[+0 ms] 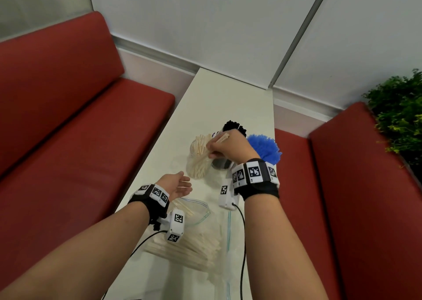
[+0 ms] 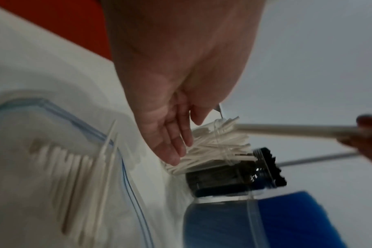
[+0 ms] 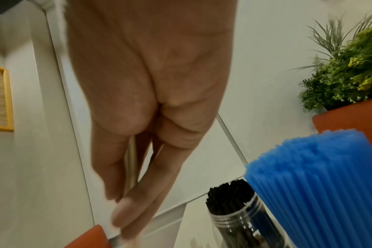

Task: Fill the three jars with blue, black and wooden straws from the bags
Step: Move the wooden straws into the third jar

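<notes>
Three clear jars stand together on the white table (image 1: 214,98). The left jar (image 1: 198,160) holds wooden straws, the far one (image 1: 234,126) black straws, the right one (image 1: 265,149) blue straws. My right hand (image 1: 212,147) hovers over the wooden-straw jar and pinches a few wooden straws (image 1: 222,138), which also show between its fingers (image 3: 131,167). My left hand (image 1: 186,185) is open, fingers straight, just beside that jar (image 2: 214,147) and holding nothing. An open zip bag (image 1: 196,240) of wooden straws lies under my left wrist.
Red bench seats (image 1: 80,139) flank the narrow table on both sides. A green plant (image 1: 399,117) in an orange pot (image 3: 350,115) stands at the right. Wrist camera cables (image 1: 242,242) trail across the near part of the table. A wall closes the far end.
</notes>
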The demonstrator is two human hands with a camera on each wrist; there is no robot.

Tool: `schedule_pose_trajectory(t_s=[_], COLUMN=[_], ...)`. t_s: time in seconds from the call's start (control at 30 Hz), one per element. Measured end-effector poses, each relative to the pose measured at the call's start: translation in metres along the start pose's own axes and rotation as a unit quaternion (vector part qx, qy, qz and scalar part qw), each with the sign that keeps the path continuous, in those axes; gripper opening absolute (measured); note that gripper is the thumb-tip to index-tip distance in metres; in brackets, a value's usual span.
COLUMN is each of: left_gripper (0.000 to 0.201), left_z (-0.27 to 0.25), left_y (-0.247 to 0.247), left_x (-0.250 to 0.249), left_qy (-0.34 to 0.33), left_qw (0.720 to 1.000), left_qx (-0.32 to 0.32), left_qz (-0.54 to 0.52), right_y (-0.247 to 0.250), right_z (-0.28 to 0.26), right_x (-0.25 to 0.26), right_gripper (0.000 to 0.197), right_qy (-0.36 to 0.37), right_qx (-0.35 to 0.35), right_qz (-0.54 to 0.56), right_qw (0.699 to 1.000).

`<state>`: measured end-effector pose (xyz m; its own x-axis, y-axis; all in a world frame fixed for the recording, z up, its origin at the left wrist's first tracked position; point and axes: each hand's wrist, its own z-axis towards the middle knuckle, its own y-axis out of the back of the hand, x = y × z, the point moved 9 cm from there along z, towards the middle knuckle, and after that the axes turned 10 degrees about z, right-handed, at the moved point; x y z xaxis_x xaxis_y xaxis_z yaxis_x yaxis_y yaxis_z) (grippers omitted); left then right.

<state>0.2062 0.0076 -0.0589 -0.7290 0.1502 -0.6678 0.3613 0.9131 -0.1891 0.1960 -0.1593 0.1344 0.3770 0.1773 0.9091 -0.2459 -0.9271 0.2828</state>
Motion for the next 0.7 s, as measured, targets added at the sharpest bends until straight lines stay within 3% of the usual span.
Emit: schedule_pose_trajectory(t_s=[0.13,0.23,0.3,0.4,0.47,0.57,0.7], left_gripper=[0.019,0.013,0.018,0.03,0.036,0.044,0.044], left_z=[0.007,0.01,0.005,-0.005,-0.004,0.003,0.008], left_y=[0.003,-0.006,-0.015,-0.034,-0.044,-0.051,-0.046], left_x=[-0.012,-0.015,-0.017,-0.015,-0.003,0.025,0.05], left_qy=[-0.052,-0.103,-0.146,-0.203,-0.191,-0.151,-0.146], left_qw=[0.985,0.946,0.878,0.734,0.652,0.546,0.416], left_qx=[-0.007,0.005,0.017,0.034,0.07,0.122,0.109], left_qz=[0.162,0.308,0.456,0.648,0.731,0.815,0.891], right_y=[0.027,0.02,0.01,-0.005,-0.012,-0.015,-0.012], right_z=[0.019,0.036,0.046,0.056,0.059,0.059,0.061], right_x=[0.023,0.009,-0.008,-0.034,-0.048,-0.061,-0.059], right_gripper=[0.012,0.012,0.011,0.011,0.01,0.054,0.073], right_qy=[0.053,0.029,0.002,-0.033,-0.055,-0.062,-0.013], right_qx=[-0.11,-0.122,-0.114,-0.083,-0.064,-0.073,-0.096], right_qz=[-0.037,-0.072,-0.086,-0.089,-0.079,-0.045,-0.068], right_qw=[0.992,0.989,0.99,0.992,0.993,0.994,0.993])
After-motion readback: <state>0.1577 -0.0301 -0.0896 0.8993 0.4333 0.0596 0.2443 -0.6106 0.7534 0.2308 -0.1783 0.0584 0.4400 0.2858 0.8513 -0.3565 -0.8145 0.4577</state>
